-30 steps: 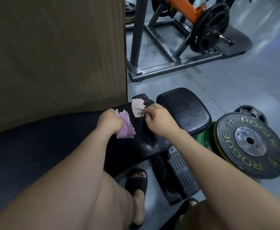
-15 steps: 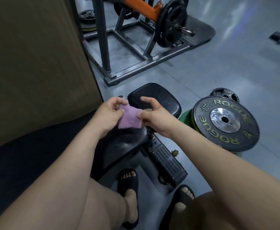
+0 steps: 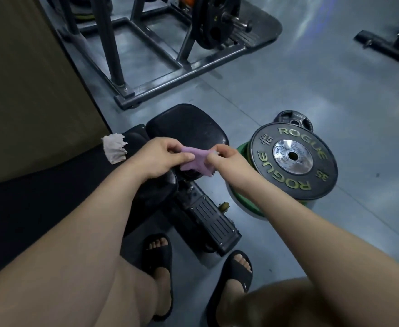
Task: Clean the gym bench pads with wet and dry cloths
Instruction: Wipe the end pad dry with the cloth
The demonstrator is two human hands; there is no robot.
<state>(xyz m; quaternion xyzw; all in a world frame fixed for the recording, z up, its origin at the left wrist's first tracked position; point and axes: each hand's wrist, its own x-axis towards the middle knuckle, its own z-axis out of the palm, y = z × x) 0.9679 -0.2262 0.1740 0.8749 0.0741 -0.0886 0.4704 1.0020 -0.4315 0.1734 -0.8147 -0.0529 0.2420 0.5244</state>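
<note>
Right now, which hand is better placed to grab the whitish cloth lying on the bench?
Left, probably. The left hand is nearer the whitish cloth on the bench pad; the right hand is farther off and would cross over. Both pinch the purple cloth.

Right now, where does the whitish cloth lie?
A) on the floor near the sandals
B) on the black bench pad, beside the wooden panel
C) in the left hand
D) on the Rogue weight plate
B: the whitish cloth lies on the bench pad, untouched, while the left hand and right hand both pinch the purple cloth.
</note>
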